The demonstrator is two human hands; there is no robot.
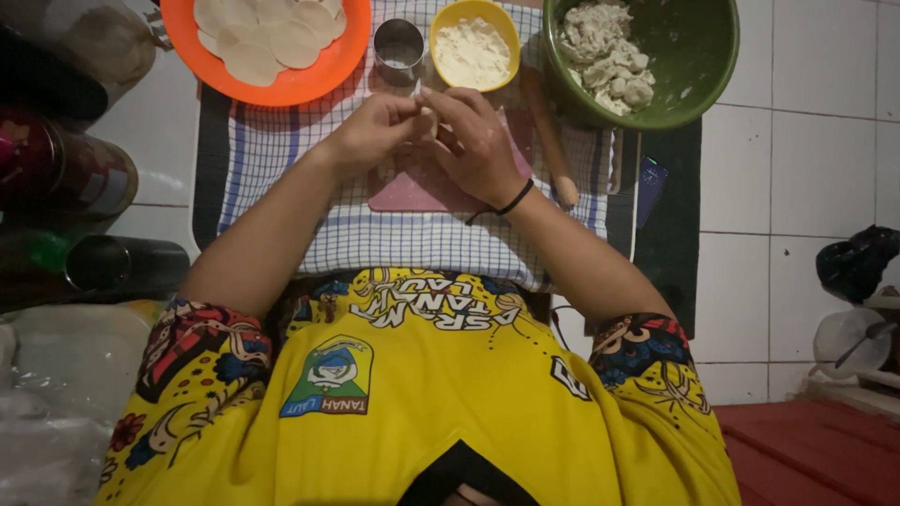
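My left hand (pixel 370 131) and my right hand (pixel 473 141) meet over a pink cutting board (pixel 412 192) on a checked cloth (pixel 375 234). Both pinch a small pale dumpling (pixel 424 114) between the fingertips. Beyond the hands stand an orange plate (pixel 309 80) of round dough wrappers (pixel 272 33), a metal ring cutter (pixel 398 47), a yellow bowl (pixel 448 19) of white flour, and a green bowl (pixel 698 66) holding lumpy filling (pixel 609 56). A wooden rolling pin (pixel 551 141) lies to the right of my right hand.
Dark jars and bottles (pixel 66 178) stand at the left on white floor tiles (pixel 806 159). A dark phone (pixel 649 183) lies by the cloth's right edge. A black bag (pixel 858 262) and a clear container (pixel 848 342) sit at far right, next to a red mat (pixel 816 450).
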